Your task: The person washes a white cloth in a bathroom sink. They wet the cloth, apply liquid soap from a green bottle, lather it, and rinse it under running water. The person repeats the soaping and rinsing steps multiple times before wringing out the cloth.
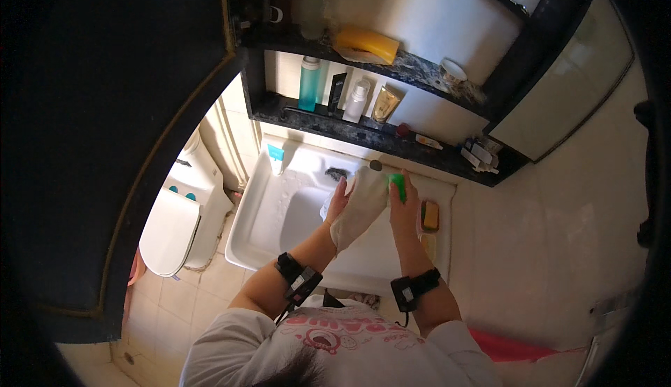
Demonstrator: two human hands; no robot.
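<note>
Over the white washbasin (257, 214), my left hand (339, 202) holds a pale, wet-looking cloth (360, 203). The cloth spreads over part of that hand and hangs down beside the forearm; its exact kind cannot be told. My right hand (404, 211) grips a small bright green bar (397, 186), which looks like soap, close against the cloth's right edge. Fingers and cloth hide part of the basin's bowl. A bit of whitish fabric (326, 207) shows to the left of my left hand.
A teal-and-white tube (276, 159) stands at the basin's back left. On the right rim lie a yellow-and-green sponge (431, 215) and a pale yellow bar (428, 246). Behind, a dark stone shelf (335, 127) bears bottles and tubes. A toilet (170, 235) stands left.
</note>
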